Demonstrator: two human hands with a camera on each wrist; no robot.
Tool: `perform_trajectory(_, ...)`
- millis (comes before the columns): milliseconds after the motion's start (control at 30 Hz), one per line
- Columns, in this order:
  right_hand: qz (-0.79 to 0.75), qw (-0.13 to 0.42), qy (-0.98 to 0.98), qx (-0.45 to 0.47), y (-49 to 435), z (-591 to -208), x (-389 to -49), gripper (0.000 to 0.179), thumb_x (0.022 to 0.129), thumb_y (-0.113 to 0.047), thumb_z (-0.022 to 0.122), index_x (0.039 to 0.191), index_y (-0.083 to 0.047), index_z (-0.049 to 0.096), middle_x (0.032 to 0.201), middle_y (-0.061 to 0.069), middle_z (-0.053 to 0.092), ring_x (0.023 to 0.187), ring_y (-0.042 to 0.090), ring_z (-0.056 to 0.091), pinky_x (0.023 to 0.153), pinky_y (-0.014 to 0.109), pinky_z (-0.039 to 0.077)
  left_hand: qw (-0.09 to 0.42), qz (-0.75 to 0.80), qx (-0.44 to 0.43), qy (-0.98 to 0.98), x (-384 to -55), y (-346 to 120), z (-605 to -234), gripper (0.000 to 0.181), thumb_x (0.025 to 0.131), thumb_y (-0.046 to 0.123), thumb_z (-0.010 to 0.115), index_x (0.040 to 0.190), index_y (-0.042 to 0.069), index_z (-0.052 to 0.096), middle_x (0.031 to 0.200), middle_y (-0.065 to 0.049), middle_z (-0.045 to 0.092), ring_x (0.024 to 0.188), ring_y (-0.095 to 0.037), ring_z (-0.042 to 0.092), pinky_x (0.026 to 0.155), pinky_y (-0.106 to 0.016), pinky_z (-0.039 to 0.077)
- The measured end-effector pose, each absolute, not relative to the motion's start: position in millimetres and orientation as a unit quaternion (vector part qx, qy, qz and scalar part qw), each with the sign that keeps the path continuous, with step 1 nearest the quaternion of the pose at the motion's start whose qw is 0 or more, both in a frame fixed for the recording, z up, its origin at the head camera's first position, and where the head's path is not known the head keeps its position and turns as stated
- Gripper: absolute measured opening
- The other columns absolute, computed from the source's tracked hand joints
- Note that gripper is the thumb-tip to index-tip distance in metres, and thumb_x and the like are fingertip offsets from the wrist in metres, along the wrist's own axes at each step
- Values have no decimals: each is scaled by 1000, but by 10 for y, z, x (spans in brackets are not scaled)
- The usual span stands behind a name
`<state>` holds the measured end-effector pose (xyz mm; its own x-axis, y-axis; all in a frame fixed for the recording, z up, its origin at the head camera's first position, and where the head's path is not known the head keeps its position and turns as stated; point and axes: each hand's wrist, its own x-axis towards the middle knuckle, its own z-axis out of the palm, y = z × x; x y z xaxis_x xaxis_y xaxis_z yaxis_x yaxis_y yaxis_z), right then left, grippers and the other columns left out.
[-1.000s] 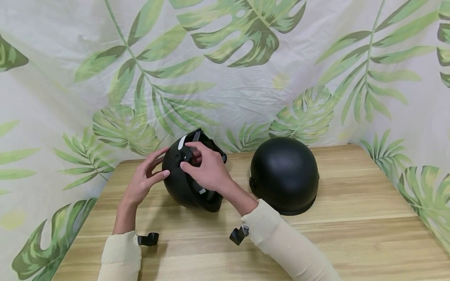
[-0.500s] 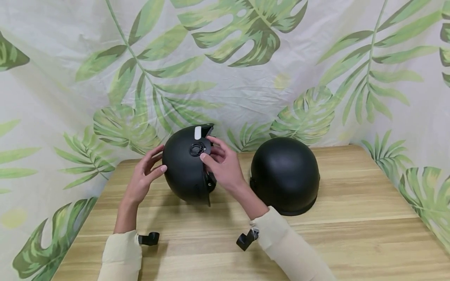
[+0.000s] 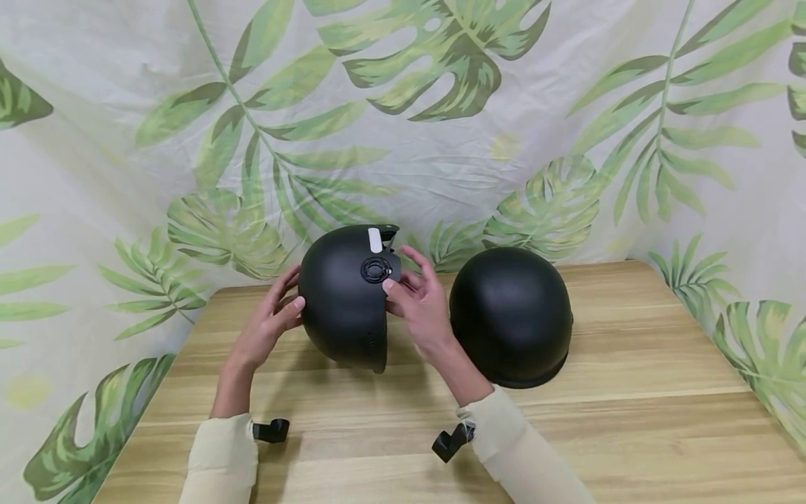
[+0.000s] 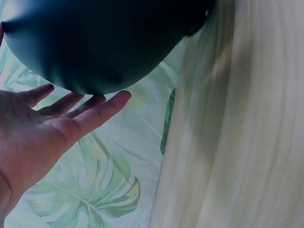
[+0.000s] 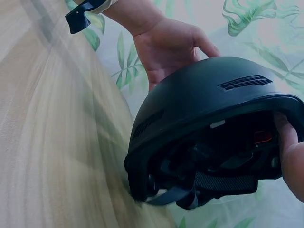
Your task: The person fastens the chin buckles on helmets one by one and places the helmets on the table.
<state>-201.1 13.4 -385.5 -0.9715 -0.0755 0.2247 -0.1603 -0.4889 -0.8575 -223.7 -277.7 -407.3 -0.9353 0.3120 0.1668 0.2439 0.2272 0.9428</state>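
Note:
A black helmet (image 3: pixel 340 294) is tipped on its side, its opening turned right. On its near side show a round black fitting (image 3: pixel 375 270) and a white sticker (image 3: pixel 375 240). My left hand (image 3: pixel 264 329) supports the rounded crown; in the left wrist view its fingers (image 4: pixel 97 114) are nearly straight, with the tips at the shell. My right hand (image 3: pixel 425 308) grips the rim by the fitting, thumb outside and other fingers reaching inside. The right wrist view shows slotted vents (image 5: pixel 244 83), a dark padded strap (image 5: pixel 225 183) and the lining within.
A second black helmet (image 3: pixel 510 315) sits dome up on the wooden table (image 3: pixel 604 434), close to the right of my right hand. A leaf-patterned cloth (image 3: pixel 441 175) hangs behind the table. Small black wrist cameras (image 3: pixel 271 430) stick out from both sleeves.
The held helmet has turned so its opening faces right, and has shifted right. My right hand has moved right with the rim. The second helmet stays put.

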Motion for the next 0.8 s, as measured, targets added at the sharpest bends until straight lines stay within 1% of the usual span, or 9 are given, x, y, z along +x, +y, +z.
perform_trajectory(33,857,23,-501,118,142,-3866,-2014,67,101,8,62,161,-15,43,107,1,70,91,12,71,78,30,65,25,591,176,787,-2235,-2775,-4074,66,113,21,48,173,16,20,176,-19,22,141,-6,49,98,-16,56)
perform_trajectory(67,860,20,-496,119,151,-3877,-2017,67,102,8,61,161,-15,42,108,1,70,92,11,72,78,30,65,20,587,174,790,-2233,-2775,-4074,65,113,21,48,173,17,22,176,-19,24,143,-10,49,97,-15,55)
perform_trajectory(133,862,14,-492,122,172,-3896,-2023,68,102,8,60,162,-16,40,113,2,70,93,12,73,78,30,65,6,578,173,797,-2229,-2775,-4069,64,113,20,49,172,17,27,174,-18,28,149,-24,48,98,-14,55)
perform_trajectory(200,863,7,-490,122,197,-3911,-2029,68,102,8,58,163,-16,40,117,3,70,95,12,74,78,30,65,-6,567,171,805,-2224,-2782,-4059,63,112,20,51,171,18,30,174,-16,30,154,-37,43,99,-12,52)
perform_trajectory(267,863,-1,-491,121,226,-3923,-2037,67,103,7,57,163,-17,40,119,4,69,94,12,75,78,29,65,-15,558,172,812,-2219,-2792,-4043,64,110,19,53,170,19,32,173,-15,32,156,-44,38,101,-11,50)
perform_trajectory(367,853,-12,-508,120,287,-3930,-2049,66,103,6,57,163,-18,42,129,9,66,99,13,74,81,30,65,-16,542,170,823,-2215,-2809,-4024,65,109,22,56,170,22,33,174,-12,33,156,-44,37,101,-11,47)
perform_trajectory(533,830,-12,-544,128,374,-3949,-2075,64,103,4,58,162,-18,46,152,19,53,109,16,70,84,33,65,14,547,169,820,-2211,-2826,-4016,72,108,25,57,173,25,25,176,-14,27,156,-46,38,97,-14,52)
perform_trajectory(700,822,-17,-552,139,411,-3992,-2070,62,104,5,53,163,-13,46,154,17,48,110,14,70,85,32,65,18,552,166,817,-2204,-2822,-4022,74,108,24,57,173,27,22,176,-14,26,154,-45,39,95,-16,55)
perform_trajectory(800,815,-23,-559,150,428,-4009,-2056,57,106,6,51,161,-9,47,159,15,46,117,15,69,90,32,65,8,546,167,821,-2205,-2812,-4017,73,108,23,58,173,27,24,175,-12,27,155,-43,38,95,-16,54)
